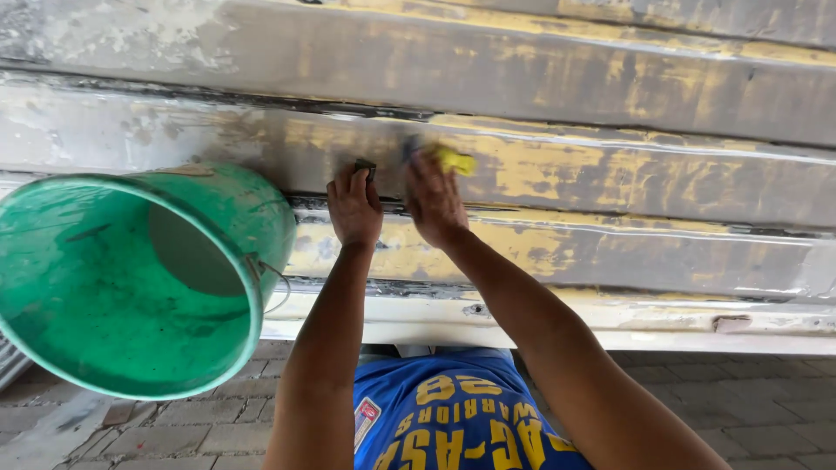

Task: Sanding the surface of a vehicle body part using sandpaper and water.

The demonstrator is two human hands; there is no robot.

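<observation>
Blue shirt (453,418) sits nearest, below the left hand (354,209) pinching a small dark scrap (365,165) and the right hand (433,202) closed on a yellow sponge (455,160) against the worn ribbed panel (610,174), green bucket (131,278) to the left hand's left.

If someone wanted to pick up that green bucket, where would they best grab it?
Probably by the thin wire handle, which hangs against the green bucket on its right side, near the left hand. Coming from the right suits it: the rim is wide and the wall smooth.
</observation>
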